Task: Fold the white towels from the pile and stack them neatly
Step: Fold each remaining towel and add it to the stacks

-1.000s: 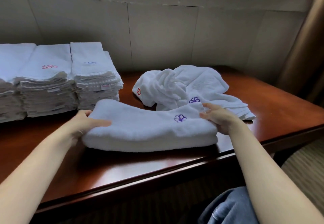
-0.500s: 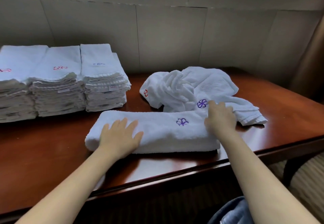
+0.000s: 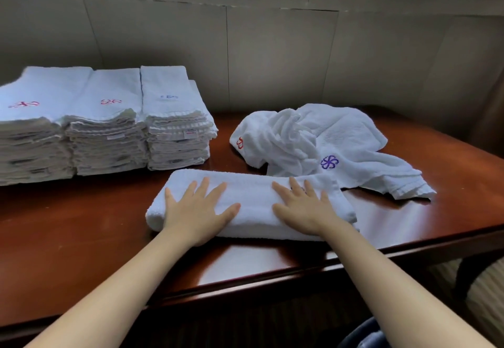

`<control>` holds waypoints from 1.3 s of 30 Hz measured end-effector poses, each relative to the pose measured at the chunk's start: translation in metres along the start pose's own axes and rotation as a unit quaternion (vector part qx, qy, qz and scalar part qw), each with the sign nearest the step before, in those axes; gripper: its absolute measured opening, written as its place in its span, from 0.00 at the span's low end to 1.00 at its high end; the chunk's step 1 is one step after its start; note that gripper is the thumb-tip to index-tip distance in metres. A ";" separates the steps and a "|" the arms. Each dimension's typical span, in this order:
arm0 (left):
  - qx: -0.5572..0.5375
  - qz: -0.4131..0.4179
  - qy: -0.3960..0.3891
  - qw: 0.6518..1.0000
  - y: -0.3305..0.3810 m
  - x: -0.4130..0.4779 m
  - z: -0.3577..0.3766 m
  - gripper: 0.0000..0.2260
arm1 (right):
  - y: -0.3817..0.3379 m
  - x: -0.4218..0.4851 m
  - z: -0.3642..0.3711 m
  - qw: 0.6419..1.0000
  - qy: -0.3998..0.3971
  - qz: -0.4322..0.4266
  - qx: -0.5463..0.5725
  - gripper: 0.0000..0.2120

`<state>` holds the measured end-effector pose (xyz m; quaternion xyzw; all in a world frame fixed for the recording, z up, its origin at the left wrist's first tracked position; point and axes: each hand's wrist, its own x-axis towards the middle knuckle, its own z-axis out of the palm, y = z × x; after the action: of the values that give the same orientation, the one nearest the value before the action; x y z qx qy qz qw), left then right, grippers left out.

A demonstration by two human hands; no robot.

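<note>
A long folded white towel (image 3: 253,197) lies on the dark wooden table (image 3: 81,238) near its front edge. My left hand (image 3: 196,211) presses flat on the towel's left part, fingers spread. My right hand (image 3: 305,206) presses flat on its right part and covers the purple logo. Behind the towel, to the right, lies the crumpled pile of white towels (image 3: 321,143) with a purple flower logo and a red logo. At the back left stand three stacks of folded towels (image 3: 109,121).
A panelled wall (image 3: 272,56) runs behind the table. The table's front edge (image 3: 300,274) crosses the lower part of the view, and its right corner drops to striped carpet (image 3: 485,293). Blue denim (image 3: 365,336) shows at the bottom right.
Both hands let go of the towel's ends and moved inward onto its top. They now lie flat, closer together, with the right hand over the purple logo.
</note>
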<state>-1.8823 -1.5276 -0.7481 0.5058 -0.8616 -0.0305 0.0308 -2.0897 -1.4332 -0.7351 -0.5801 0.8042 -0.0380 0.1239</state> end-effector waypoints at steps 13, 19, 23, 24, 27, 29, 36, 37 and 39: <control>0.017 0.035 0.043 0.998 -0.005 -0.006 0.004 0.35 | 0.020 -0.017 -0.013 0.993 0.004 0.118 0.008 0.37; 0.039 0.123 0.014 0.992 -0.057 0.001 -0.020 0.43 | -0.001 -0.005 -0.044 0.978 0.202 0.048 0.011 0.12; 0.085 0.005 0.098 0.992 -0.091 0.000 -0.028 0.41 | -0.015 0.012 -0.044 0.990 0.116 -0.020 0.079 0.14; 0.088 -0.042 0.119 0.988 -0.094 -0.001 -0.027 0.36 | -0.018 0.015 -0.041 0.994 0.067 -0.026 0.084 0.15; -0.008 -0.153 0.181 0.972 -0.083 -0.005 -0.021 0.30 | -0.022 0.019 -0.037 0.999 -0.014 -0.025 0.041 0.17; -0.143 -0.193 0.180 0.954 -0.073 -0.007 -0.016 0.29 | -0.027 0.016 -0.039 0.999 -0.044 -0.021 -0.012 0.16; -0.576 -0.301 0.147 0.746 -0.057 -0.006 -0.019 0.26 | -0.052 -0.008 -0.034 0.978 -0.177 -0.044 0.105 0.20; -0.610 -0.296 0.125 0.724 -0.054 -0.010 -0.020 0.27 | -0.058 -0.007 -0.031 0.984 -0.138 -0.064 0.097 0.19; -0.641 -0.282 0.084 0.709 -0.051 -0.020 -0.023 0.33 | -0.068 -0.002 -0.023 0.982 -0.075 -0.090 0.150 0.18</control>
<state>-1.8269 -1.5356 -0.7296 0.5842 -0.4462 -0.5400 0.4099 -2.0321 -1.4554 -0.6987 -0.6264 0.7219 -0.1256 0.2658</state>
